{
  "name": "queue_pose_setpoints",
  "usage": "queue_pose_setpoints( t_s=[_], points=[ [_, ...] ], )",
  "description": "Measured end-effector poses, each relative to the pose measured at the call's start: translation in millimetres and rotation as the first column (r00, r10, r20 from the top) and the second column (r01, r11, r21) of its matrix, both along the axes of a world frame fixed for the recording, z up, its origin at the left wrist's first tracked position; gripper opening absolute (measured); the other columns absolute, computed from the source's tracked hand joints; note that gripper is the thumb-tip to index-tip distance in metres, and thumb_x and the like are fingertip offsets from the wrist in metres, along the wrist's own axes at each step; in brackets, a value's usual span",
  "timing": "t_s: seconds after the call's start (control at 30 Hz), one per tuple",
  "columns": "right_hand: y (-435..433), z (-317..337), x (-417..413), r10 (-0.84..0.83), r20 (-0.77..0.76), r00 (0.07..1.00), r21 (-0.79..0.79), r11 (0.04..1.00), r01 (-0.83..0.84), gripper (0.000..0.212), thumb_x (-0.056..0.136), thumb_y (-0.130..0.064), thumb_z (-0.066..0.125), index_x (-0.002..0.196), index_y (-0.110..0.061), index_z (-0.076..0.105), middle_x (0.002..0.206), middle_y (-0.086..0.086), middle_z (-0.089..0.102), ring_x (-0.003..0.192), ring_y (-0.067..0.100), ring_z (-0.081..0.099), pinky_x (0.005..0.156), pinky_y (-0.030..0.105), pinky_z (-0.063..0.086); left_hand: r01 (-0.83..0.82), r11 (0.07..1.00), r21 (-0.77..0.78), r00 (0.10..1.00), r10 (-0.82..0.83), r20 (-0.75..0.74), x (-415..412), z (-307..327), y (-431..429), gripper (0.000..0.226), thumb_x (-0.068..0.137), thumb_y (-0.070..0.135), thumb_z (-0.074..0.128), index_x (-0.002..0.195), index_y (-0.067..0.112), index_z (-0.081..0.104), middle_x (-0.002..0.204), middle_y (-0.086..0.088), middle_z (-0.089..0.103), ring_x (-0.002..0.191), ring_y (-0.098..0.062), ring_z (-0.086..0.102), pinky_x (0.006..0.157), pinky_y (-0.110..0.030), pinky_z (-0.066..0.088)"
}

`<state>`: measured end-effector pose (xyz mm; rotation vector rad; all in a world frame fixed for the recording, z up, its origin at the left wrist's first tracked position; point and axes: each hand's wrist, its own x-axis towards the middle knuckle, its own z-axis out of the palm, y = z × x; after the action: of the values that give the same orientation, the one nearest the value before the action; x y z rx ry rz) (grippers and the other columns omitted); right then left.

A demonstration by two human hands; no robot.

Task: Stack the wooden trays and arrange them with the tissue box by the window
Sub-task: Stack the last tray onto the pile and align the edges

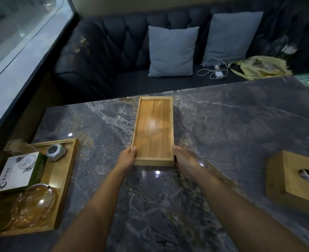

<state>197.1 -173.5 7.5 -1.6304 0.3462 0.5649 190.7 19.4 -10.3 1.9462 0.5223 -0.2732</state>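
Two hands hold one long wooden tray point(153, 130) by its near end. The left hand point(129, 156) curls round the left corner, and the right hand point(183, 159) presses on the right corner. This tray is empty and sits mid-desk point(222, 133). A second tray point(62, 179) by the window point(13, 42) holds a white box point(19, 171), a glass bowl point(34, 204) and maybe a small clock point(56, 151). The wooden tissue box point(295, 182) stands far right.

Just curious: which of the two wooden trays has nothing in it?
The narrow tray held by both hands mid-table is bare. The wider tray by the window holds a box, a glass bowl and a small gadget.
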Motion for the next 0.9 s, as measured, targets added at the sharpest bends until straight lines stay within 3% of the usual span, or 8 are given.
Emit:
queue_pose_setpoints(
  t_s=[0.13,0.27,0.43,0.53,0.6,0.7,0.77,0.9],
  points=[
    [6.8,-8.2,-0.2,0.079,-0.017,0.997,-0.119,0.990,-0.081,0.034,0.095,-0.019,0.038,0.106,0.000,0.064,0.113,0.020,0.065,0.106,0.034,0.059,0.099,0.050,0.044,-0.002,1.000,-0.022,1.000,0.002,-0.004,-3.2,3.2,7.0,0.032,0.097,0.021,0.036,0.109,0.003,0.060,0.115,-0.022,0.062,0.095,-0.026,0.056,0.084,-0.037,0.043],
    [1.3,-16.9,-17.7,0.051,-0.045,0.998,-0.118,0.991,-0.056,0.032,0.094,-0.020,0.045,0.077,-0.009,0.070,0.083,0.014,0.070,0.085,0.031,0.066,0.087,0.048,0.051,0.035,0.998,0.049,0.999,-0.034,-0.013,-29.6,5.4,10.4,0.032,0.097,0.022,0.035,0.109,0.005,0.060,0.112,-0.019,0.063,0.103,-0.031,0.057,0.086,-0.038,0.043],
    [-22.4,-21.4,-55.5,0.131,-0.061,0.990,-0.011,0.991,-0.132,0.027,0.091,-0.019,0.056,0.073,-0.021,0.076,0.056,-0.009,0.071,0.055,0.007,0.066,0.068,0.038,0.057,0.090,0.996,-0.026,0.996,-0.090,-0.009,-88.2,6.2,10.3,0.027,0.096,0.023,0.039,0.115,0.018,0.058,0.106,0.002,0.063,0.095,-0.011,0.057,0.079,-0.022,0.044],
    [-32.4,-21.5,-61.2,0.144,-0.056,0.988,0.014,0.990,-0.144,0.019,0.087,-0.023,0.060,0.093,-0.010,0.074,0.067,-0.006,0.076,0.062,0.010,0.070,0.065,0.031,0.059,0.058,0.994,-0.097,0.998,-0.060,-0.024,-100.6,5.9,18.9,0.017,0.094,0.022,0.047,0.098,0.029,0.062,0.089,0.020,0.063,0.080,0.007,0.060,0.061,0.001,0.042],
    [-29.6,-21.1,-54.3,0.067,-0.011,0.998,0.039,0.997,-0.067,0.029,0.089,-0.025,0.058,0.111,-0.010,0.067,0.093,-0.001,0.077,0.085,0.017,0.071,0.077,0.032,0.058,0.001,0.993,-0.114,1.000,-0.001,-0.001,-93.6,4.8,23.6,0.020,0.093,0.026,0.047,0.104,0.021,0.064,0.093,0.018,0.063,0.080,0.016,0.060,0.065,0.003,0.043],
    [-13.3,-15.3,-40.3,0.001,0.024,1.000,0.015,1.000,-0.002,0.049,0.091,-0.032,0.053,0.135,-0.010,0.045,0.132,0.008,0.057,0.116,0.022,0.056,0.103,0.044,0.043,-0.113,0.965,-0.237,0.993,0.118,0.008,-74.6,6.6,20.2,0.039,0.095,0.030,0.041,0.125,0.007,0.052,0.128,-0.009,0.058,0.117,-0.012,0.054,0.106,-0.035,0.041],
    [-0.6,-12.5,-36.1,0.020,0.068,0.997,-0.008,1.000,-0.019,0.046,0.093,-0.033,0.048,0.136,-0.016,0.044,0.134,0.005,0.055,0.115,0.020,0.054,0.102,0.041,0.042,-0.164,0.937,-0.308,0.984,0.179,0.021,-65.3,6.4,10.7,0.035,0.096,0.027,0.038,0.118,0.007,0.058,0.126,-0.018,0.059,0.109,-0.021,0.056,0.102,-0.043,0.041],
    [11.3,-11.1,-38.4,0.026,0.078,0.997,-0.032,0.999,-0.024,0.042,0.097,-0.034,0.038,0.137,-0.022,0.043,0.134,0.002,0.055,0.119,0.021,0.052,0.104,0.047,0.042,-0.157,0.956,-0.248,0.980,0.181,0.080,-59.3,1.2,2.0,0.031,0.096,0.025,0.040,0.116,0.016,0.060,0.115,-0.005,0.065,0.095,-0.009,0.060,0.085,-0.030,0.047]
  ],
)
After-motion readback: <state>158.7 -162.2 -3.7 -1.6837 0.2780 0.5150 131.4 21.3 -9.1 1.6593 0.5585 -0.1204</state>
